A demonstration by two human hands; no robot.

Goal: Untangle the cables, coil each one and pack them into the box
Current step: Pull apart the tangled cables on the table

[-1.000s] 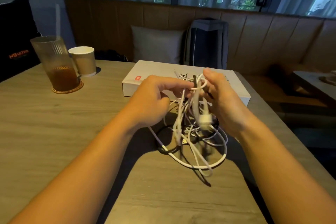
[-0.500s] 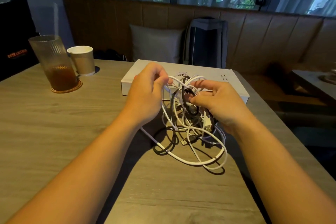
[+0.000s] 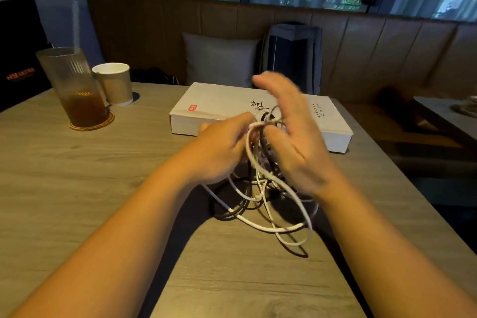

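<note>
Both bare forearms reach in from the lower corners and meet at the middle. The left hand (image 3: 219, 153) is knuckles-up, fingers curled, pinching a white cable (image 3: 255, 124) at the fingertips. The right hand (image 3: 296, 147) stands on edge beside it, palm turned inward, its fingers (image 3: 271, 85) stretched up and forward, blurred, gripping nothing.

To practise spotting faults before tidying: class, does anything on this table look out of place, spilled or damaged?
Only the cables: white and black ones knotted in one heap, its lower loops on the table, in front of the closed box. The glass and paper cup stand upright; nothing looks spilled.
</note>
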